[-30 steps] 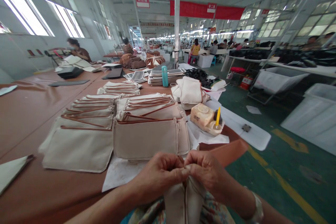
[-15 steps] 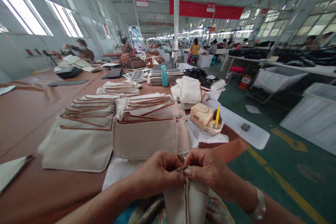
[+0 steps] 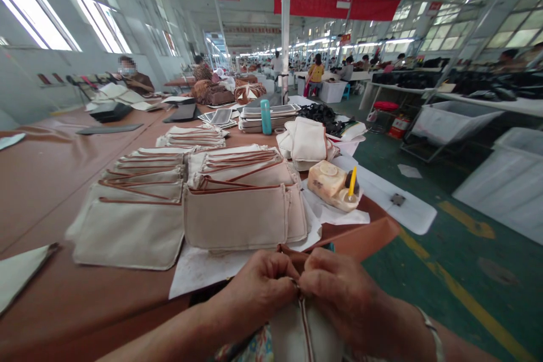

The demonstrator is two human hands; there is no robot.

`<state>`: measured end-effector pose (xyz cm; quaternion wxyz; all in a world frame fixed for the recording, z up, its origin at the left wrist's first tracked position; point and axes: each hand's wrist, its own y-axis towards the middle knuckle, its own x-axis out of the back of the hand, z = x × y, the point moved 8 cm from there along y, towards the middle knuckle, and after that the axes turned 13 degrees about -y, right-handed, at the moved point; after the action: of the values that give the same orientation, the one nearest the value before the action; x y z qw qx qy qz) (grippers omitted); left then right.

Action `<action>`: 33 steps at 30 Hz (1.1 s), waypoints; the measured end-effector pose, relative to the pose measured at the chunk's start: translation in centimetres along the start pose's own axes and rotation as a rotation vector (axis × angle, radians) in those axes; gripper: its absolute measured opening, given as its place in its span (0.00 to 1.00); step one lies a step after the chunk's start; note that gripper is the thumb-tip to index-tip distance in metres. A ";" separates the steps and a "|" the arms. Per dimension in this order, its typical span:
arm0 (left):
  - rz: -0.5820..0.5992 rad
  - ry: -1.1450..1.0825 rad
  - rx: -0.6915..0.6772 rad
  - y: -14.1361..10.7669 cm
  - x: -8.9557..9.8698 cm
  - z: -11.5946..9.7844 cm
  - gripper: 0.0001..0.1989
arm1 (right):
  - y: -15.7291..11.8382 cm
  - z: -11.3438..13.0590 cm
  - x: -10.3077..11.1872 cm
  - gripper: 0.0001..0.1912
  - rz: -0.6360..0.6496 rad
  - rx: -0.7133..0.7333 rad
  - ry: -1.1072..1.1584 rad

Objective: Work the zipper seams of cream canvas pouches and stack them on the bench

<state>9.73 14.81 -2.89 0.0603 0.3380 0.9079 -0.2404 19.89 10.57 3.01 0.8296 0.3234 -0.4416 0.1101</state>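
Observation:
My left hand [image 3: 258, 294] and my right hand [image 3: 339, 294] meet at the bottom of the view, fingertips pinched together on the top edge of a cream canvas pouch [image 3: 304, 334]. A brown seam runs down the pouch's middle, and its lower part is out of view. A brown strip [image 3: 292, 254] shows just behind my fingers. Beyond my hands lie a white paper sheet [image 3: 203, 271] and rows of cream canvas pouches with brown trim [image 3: 240, 218].
The long brown worktable [image 3: 55, 220] runs ahead, holding a second pouch group [image 3: 131, 232], a wax block with a yellow pencil [image 3: 333, 185], and a teal bottle [image 3: 266, 117]. Its right edge drops to a green floor with white bins [image 3: 504, 175]. Co-workers sit further along.
The pouch sits lower in view, and my fingers have closed in over its top edge. A brown strip now shows behind them. The camera view has shifted slightly.

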 end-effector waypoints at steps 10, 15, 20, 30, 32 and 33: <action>0.039 -0.284 0.087 -0.5 -0.5 0.6 0.14 | -2.6 1.2 0.4 0.17 0.027 0.232 -0.322; 0.105 -0.143 0.015 -0.7 -0.5 -0.1 0.21 | -2.7 -0.2 1.5 0.15 -0.017 -0.070 0.160; 0.134 -0.002 -0.065 -1.4 -0.9 -1.9 0.22 | -1.9 -2.8 1.1 0.20 0.137 -0.418 0.473; 0.157 -0.099 -0.133 -1.8 -1.3 -2.5 0.19 | -0.4 -2.2 0.5 0.10 0.149 -0.238 0.331; 0.158 -0.120 -0.156 -1.7 -1.3 -2.4 0.19 | -0.5 -2.3 0.7 0.09 0.075 -0.203 0.280; 0.156 -0.100 -0.175 -1.7 -1.3 -2.5 0.18 | -0.5 -2.4 0.7 0.09 0.075 -0.203 0.288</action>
<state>9.77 14.19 0.32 0.1535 0.3889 0.8921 -0.1715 22.13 11.62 2.34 0.9080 0.2024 -0.3388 0.1409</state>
